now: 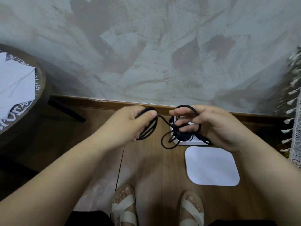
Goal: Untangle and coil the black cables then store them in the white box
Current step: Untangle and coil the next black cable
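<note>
Coiling part-done: left hand (130,123) grips wound loops of black cables (179,135), right hand (211,126) pinches the tangle; white box (189,142) storage outstanding.

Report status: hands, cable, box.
Left hand grips coiled loops of cable. Right hand holds the tangled rest. Box open on the floor below, lid beside it. Nothing blocking.

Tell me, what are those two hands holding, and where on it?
A black cable. The left hand grips coiled loops; the right hand holds the tangled part, looped over its fingers.
</note>
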The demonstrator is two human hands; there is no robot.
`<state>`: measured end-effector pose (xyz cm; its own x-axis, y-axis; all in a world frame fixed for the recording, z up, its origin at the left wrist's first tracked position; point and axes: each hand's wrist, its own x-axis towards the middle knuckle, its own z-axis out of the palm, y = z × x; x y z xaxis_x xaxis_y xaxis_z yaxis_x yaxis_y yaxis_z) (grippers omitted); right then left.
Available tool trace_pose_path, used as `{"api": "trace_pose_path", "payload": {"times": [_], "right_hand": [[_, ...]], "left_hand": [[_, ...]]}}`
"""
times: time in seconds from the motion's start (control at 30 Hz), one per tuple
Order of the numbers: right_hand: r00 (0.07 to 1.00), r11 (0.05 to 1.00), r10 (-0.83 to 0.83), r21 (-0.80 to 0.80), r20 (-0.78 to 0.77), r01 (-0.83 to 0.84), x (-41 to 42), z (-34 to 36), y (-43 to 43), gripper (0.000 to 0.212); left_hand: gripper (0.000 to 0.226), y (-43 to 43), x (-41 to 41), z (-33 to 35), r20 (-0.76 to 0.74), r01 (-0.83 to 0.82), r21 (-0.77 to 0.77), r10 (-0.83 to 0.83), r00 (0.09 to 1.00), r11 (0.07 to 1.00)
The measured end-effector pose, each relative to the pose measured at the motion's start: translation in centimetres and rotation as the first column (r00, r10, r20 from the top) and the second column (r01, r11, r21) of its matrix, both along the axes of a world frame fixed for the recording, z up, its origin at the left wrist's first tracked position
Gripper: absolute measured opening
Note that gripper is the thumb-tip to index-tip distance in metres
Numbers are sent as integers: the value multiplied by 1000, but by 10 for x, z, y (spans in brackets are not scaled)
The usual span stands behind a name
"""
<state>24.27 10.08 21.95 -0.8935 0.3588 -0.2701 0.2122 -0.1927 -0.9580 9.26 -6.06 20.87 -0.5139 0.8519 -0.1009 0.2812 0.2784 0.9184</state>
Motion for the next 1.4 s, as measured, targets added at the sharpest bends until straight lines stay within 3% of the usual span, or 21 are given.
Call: {"api": "trace_pose_path", "payload": {"times": [0.07,0.17,0.27,0.37,0.53,0.6,0.7,0.8,0.87,0.97,1.03,1.17,1.27,1.3,1.33,1.4], "right_hand": [[997,997,71,-2,-4,-71,-1,0,-7,44],[969,959,236,140,78,-245,0,1,-16,51],[921,814,321,434,219,-386,3,4,-22,41],[924,643,281,663,262,-383,2,0,-26,23],[970,679,143,693,196,-240,-2,-6,-28,18],[947,684,166,660,274,-310,-1,-4,-27,14],[891,647,280,616,356,-449,1,-3,-24,20],[946,756,254,569,200,-323,-1,-6,-26,19],[975,800,206,560,83,-217,-4,-9,-26,29],[998,893,11,449,-69,22,-8,-10,-20,36],[969,926,-199,297,-144,234,-10,-13,-11,34],[851,846,-505,112,-144,521,-12,-20,3,39],[824,818,-552,109,-127,565,-14,-20,4,38],[832,826,-539,113,-127,552,-14,-19,3,36],[846,838,-518,124,-128,532,-15,-17,2,34],[886,865,-445,193,-132,463,-15,-15,-3,32]], "left_hand": [[32,4,9,-2,-48,54,-65,-57,997,996],[38,9,19,-8,-93,108,-132,-121,988,985],[51,10,24,-7,-31,123,-156,-129,991,980],[60,9,31,-5,22,128,-140,-126,992,982],[48,12,38,-11,58,90,-73,-86,995,993],[41,12,37,-14,35,85,-38,-83,996,996],[28,9,39,-10,118,99,15,-100,988,995],[29,10,39,0,161,48,95,-63,985,994],[32,14,34,-2,163,-95,142,71,984,985],[31,18,24,-10,420,-337,63,281,863,939],[30,15,19,-12,450,-246,-94,262,854,965],[24,4,16,-17,159,162,-362,-111,981,918],[19,-2,12,-13,77,480,-463,-506,859,745],[20,-3,9,-12,73,533,-473,-571,817,702],[17,-3,6,-11,44,518,-474,-569,821,712],[11,-1,0,-10,-111,334,-399,-407,907,854]]}}
